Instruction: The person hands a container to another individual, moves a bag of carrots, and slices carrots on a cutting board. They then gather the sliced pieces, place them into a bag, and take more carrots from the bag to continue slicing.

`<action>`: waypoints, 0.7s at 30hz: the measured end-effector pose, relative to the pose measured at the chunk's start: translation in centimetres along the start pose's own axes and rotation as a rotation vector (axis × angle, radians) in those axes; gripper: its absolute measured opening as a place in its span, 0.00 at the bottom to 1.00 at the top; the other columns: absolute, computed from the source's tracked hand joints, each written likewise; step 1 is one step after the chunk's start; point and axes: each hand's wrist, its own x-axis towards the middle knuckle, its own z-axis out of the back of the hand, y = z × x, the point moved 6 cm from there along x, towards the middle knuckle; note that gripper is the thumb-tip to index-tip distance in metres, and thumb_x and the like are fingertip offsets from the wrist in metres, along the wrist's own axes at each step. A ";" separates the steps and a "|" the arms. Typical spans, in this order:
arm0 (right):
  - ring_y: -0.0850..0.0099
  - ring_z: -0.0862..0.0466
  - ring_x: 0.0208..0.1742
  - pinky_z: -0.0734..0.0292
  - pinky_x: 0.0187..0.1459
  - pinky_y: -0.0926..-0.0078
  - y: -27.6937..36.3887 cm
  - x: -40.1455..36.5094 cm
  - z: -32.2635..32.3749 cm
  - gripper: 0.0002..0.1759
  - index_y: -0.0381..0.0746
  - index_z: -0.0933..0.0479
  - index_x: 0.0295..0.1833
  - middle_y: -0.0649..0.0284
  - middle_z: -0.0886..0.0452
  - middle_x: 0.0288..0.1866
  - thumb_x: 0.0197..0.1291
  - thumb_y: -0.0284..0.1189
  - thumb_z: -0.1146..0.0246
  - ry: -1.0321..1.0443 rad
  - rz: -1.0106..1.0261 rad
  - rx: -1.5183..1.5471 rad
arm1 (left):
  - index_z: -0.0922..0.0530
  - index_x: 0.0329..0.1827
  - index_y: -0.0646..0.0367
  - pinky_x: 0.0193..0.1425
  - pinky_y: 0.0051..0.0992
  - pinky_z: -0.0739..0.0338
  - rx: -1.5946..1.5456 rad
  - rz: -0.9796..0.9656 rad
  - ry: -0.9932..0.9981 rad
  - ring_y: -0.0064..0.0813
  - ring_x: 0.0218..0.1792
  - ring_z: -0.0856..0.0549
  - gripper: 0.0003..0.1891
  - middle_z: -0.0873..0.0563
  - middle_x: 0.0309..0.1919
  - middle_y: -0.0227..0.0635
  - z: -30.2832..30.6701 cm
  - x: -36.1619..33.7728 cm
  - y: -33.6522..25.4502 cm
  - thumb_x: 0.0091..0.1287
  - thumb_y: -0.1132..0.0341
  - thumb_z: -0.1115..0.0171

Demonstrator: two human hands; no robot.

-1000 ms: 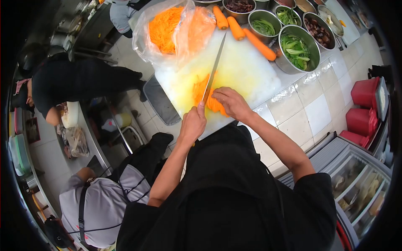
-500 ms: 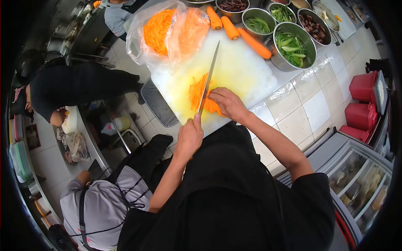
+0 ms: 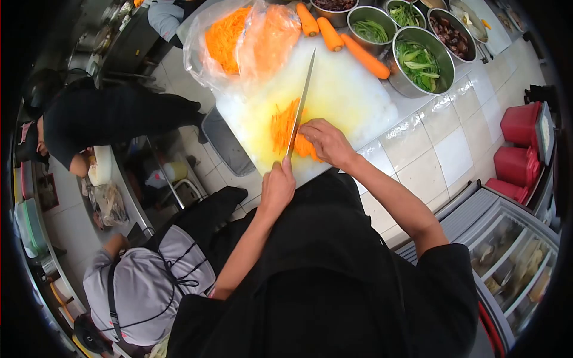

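My left hand (image 3: 278, 188) is closed round the handle of a long kitchen knife (image 3: 305, 89), whose blade points away from me across the white cutting board (image 3: 364, 98). Fine carrot shreds (image 3: 283, 128) lie in a heap left of the blade. On its right, orange carrot slices (image 3: 306, 148) sit under my right hand (image 3: 327, 142), whose fingers are curled and pressed down on them close to the blade. Beyond the heap, a clear plastic bag (image 3: 197, 51) holds more shredded carrot (image 3: 227, 45). The handle is mostly covered by my fingers.
Whole carrots (image 3: 365, 56) lie along the board's far edge. Metal pots, one with cut greens (image 3: 418, 67), stand at the back right. A grey bin (image 3: 230, 146) is left of the board. Two people work at left, one in black (image 3: 119, 122), one in grey (image 3: 149, 283).
The knife has shifted slightly against the carrot slices, and both hands keep their hold. The whole view has moved a little. The person in grey at lower left has shifted slightly.
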 end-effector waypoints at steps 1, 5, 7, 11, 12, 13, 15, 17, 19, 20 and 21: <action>0.55 0.20 0.48 0.22 0.49 0.63 -0.1 0.0 -0.1 0.18 0.34 0.20 0.50 0.53 0.19 0.47 0.53 0.14 0.39 0.011 -0.020 -0.004 | 0.24 0.40 0.75 0.47 0.57 0.27 -0.010 0.004 0.010 0.73 0.40 0.21 0.30 0.20 0.32 0.74 0.4 1.0 -1.0 0.78 0.50 0.61; 0.55 0.19 0.49 0.22 0.50 0.64 -0.4 -0.2 0.0 0.16 0.35 0.20 0.50 0.53 0.19 0.48 0.55 0.15 0.39 -0.052 0.017 -0.017 | 0.23 0.39 0.74 0.49 0.58 0.28 -0.046 0.038 0.053 0.72 0.42 0.21 0.31 0.20 0.34 0.74 3.2 1.1 -3.4 0.78 0.49 0.61; 0.55 0.19 0.49 0.21 0.50 0.64 -0.5 -0.1 0.0 0.15 0.35 0.20 0.50 0.54 0.19 0.49 0.55 0.16 0.38 -0.044 0.012 -0.024 | 0.23 0.39 0.74 0.49 0.58 0.28 -0.017 0.055 0.069 0.72 0.42 0.21 0.31 0.20 0.35 0.73 3.0 -0.8 -2.3 0.78 0.49 0.61; 0.55 0.19 0.50 0.21 0.50 0.64 -0.5 -0.1 0.0 0.13 0.36 0.20 0.49 0.54 0.19 0.49 0.57 0.18 0.37 -0.027 -0.037 -0.018 | 0.24 0.40 0.74 0.49 0.59 0.28 0.006 0.051 0.061 0.73 0.42 0.21 0.28 0.20 0.34 0.73 0.4 -0.7 -0.6 0.78 0.51 0.60; 0.55 0.19 0.50 0.21 0.50 0.64 -0.3 -0.3 -0.1 0.13 0.36 0.20 0.49 0.54 0.19 0.49 0.57 0.18 0.37 -0.020 -0.036 -0.012 | 0.24 0.40 0.74 0.49 0.59 0.28 -0.007 0.007 0.032 0.73 0.42 0.22 0.28 0.20 0.34 0.74 0.1 0.2 -0.8 0.78 0.51 0.59; 0.55 0.19 0.49 0.21 0.50 0.64 -0.3 -0.2 -0.1 0.13 0.36 0.20 0.49 0.54 0.19 0.49 0.57 0.18 0.37 -0.015 -0.039 -0.010 | 0.24 0.40 0.74 0.49 0.58 0.28 -0.013 0.029 0.038 0.73 0.42 0.22 0.28 0.20 0.34 0.74 0.3 1.4 -1.3 0.78 0.51 0.59; 0.55 0.19 0.49 0.21 0.50 0.64 -0.3 0.0 0.1 0.13 0.36 0.20 0.49 0.54 0.19 0.49 0.57 0.19 0.37 -0.012 -0.039 -0.019 | 0.24 0.39 0.74 0.48 0.58 0.28 -0.034 0.044 0.041 0.73 0.42 0.22 0.29 0.20 0.33 0.74 1.9 1.4 -2.7 0.78 0.51 0.59; 0.55 0.19 0.49 0.22 0.50 0.63 -0.4 -0.2 0.1 0.13 0.36 0.20 0.49 0.54 0.19 0.49 0.58 0.19 0.37 -0.035 -0.056 0.008 | 0.23 0.38 0.74 0.49 0.58 0.29 -0.049 0.059 0.058 0.73 0.42 0.21 0.30 0.20 0.33 0.73 3.5 0.2 -3.8 0.78 0.50 0.60; 0.55 0.19 0.49 0.22 0.50 0.63 -0.6 0.0 0.0 0.12 0.36 0.20 0.49 0.55 0.19 0.48 0.58 0.19 0.37 -0.026 -0.050 0.009 | 0.23 0.38 0.74 0.48 0.58 0.29 -0.027 0.074 0.068 0.73 0.42 0.21 0.30 0.20 0.33 0.73 2.9 -1.5 -2.3 0.78 0.50 0.60; 0.55 0.19 0.49 0.22 0.49 0.63 -0.7 -0.2 -0.1 0.12 0.36 0.20 0.48 0.55 0.19 0.48 0.58 0.19 0.37 -0.016 -0.050 0.010 | 0.23 0.38 0.74 0.48 0.58 0.29 -0.004 0.089 0.083 0.73 0.41 0.21 0.30 0.20 0.32 0.73 2.2 -2.1 -1.4 0.78 0.50 0.60; 0.55 0.19 0.49 0.22 0.49 0.63 -0.7 -0.2 0.1 0.12 0.36 0.20 0.48 0.55 0.19 0.48 0.58 0.19 0.37 -0.018 -0.057 0.010 | 0.24 0.37 0.74 0.47 0.58 0.28 -0.009 0.071 0.058 0.73 0.40 0.21 0.29 0.20 0.32 0.73 1.2 -2.2 -0.7 0.78 0.51 0.60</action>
